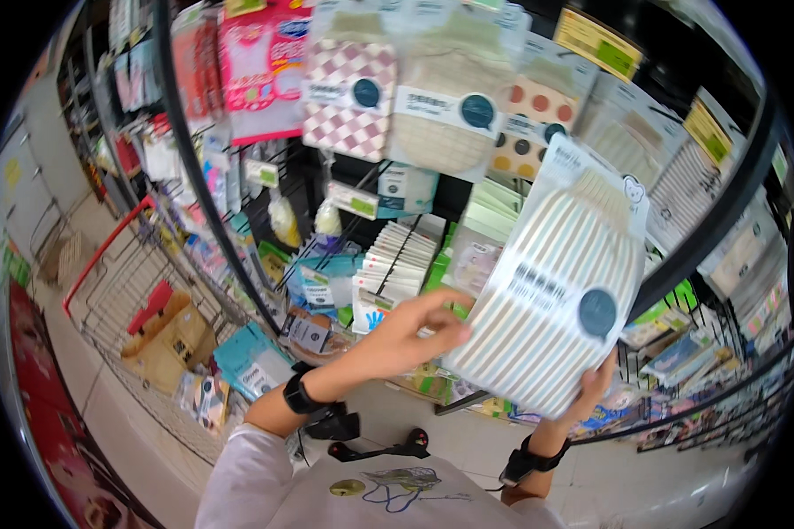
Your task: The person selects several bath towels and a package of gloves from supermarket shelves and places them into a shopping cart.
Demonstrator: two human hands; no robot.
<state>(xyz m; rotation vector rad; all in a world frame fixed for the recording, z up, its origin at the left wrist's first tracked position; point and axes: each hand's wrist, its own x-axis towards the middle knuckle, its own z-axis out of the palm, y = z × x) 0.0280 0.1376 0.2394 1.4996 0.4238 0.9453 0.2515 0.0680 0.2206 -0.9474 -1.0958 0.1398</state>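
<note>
In front of me, tilted to the right, is a flat pack of striped cloth (556,291) in beige, white and pale blue, with a white label band and a dark round sticker. My right hand (594,388) grips its lower right edge; part of the fingers is behind the pack. At the pack's left edge is my left hand (419,331), thumb and index finger apart, with nothing visible between them. Whether its fingertips touch the edge, I cannot tell. Similar hanging packs are behind: a checked one (348,110), a beige one (445,128) and a dotted one (538,101).
A wire shopping cart (106,309) with a red handle stands at the left, holding a brown bag (176,339) and a teal pack (254,361). Black rack bars (207,167) run close to my arms. White boxes (393,260) hang on hooks lower down.
</note>
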